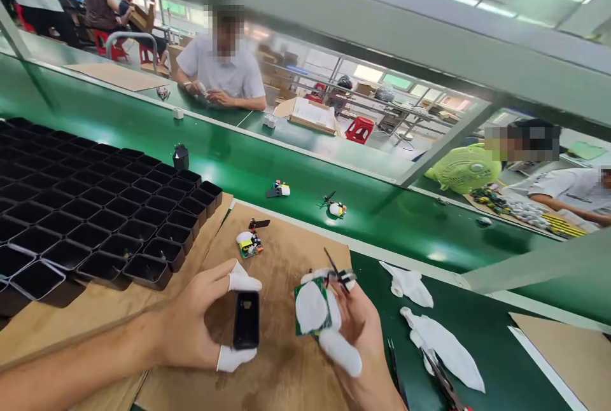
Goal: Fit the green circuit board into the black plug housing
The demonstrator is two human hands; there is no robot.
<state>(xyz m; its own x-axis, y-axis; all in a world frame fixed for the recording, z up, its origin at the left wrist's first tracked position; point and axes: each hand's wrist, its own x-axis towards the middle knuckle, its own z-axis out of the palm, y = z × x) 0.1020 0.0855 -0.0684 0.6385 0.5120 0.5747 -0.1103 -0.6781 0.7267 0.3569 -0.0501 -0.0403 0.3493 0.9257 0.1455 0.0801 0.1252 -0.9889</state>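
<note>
No legible lettering, no numbers, no labels — nothing readable

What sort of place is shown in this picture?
Probably an electronics assembly workshop: black cases stand in rows, the right hand holds a circuit board, and a person in white is behind a long green bench.

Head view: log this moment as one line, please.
left hand: holds small black case | right hand: holds white-topped green board | cardboard: another board lying on it | black boxes: rows at left
</note>
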